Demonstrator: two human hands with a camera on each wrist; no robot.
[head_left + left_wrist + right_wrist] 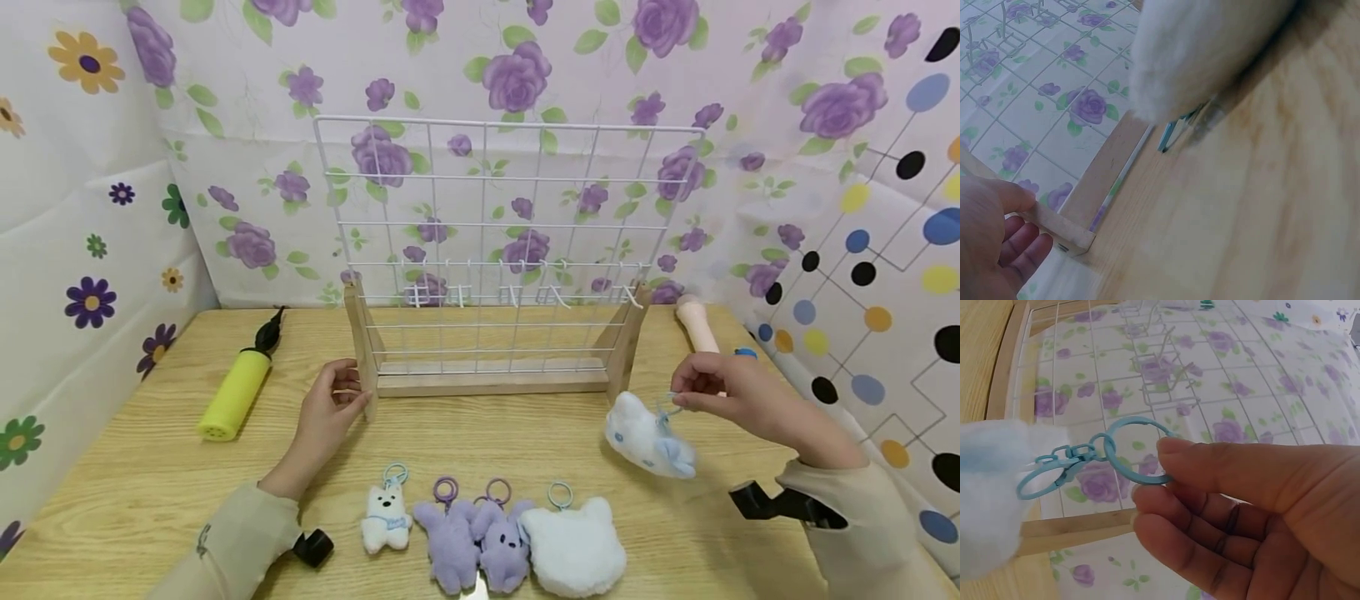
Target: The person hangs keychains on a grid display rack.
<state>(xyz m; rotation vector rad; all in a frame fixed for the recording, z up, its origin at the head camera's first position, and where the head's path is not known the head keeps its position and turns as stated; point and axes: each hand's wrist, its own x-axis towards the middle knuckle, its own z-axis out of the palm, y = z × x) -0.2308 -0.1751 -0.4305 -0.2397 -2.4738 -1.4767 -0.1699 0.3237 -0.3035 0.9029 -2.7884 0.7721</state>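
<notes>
Blue-and-white plush (648,446) held over the desk (135,500), near the grid rack (491,386)

Head view: a yellow pump (236,396) lies left of the rack. Four plush keyrings lie along the near side: a small white dog (386,523), two purple plushes (453,546) and a large white plush (577,546). The held plush covers the foot of the rack's right leg; the right hand (720,390) partly hides a pale pink object (697,325). The left hand (328,404) grips the rack's left leg between thumb and fingers.

Left wrist view: a blurred white furry shape (1191,56), cut off at the top, blocks part of the desk; which plush it is cannot be told.

Right wrist view: thumb and fingertip pinch the held plush's blue ring (1124,472), its clasp (1072,467) stretched leftward. The plush runs out of frame at left; white hooks (1159,369) overlap confusingly with the wires behind
</notes>
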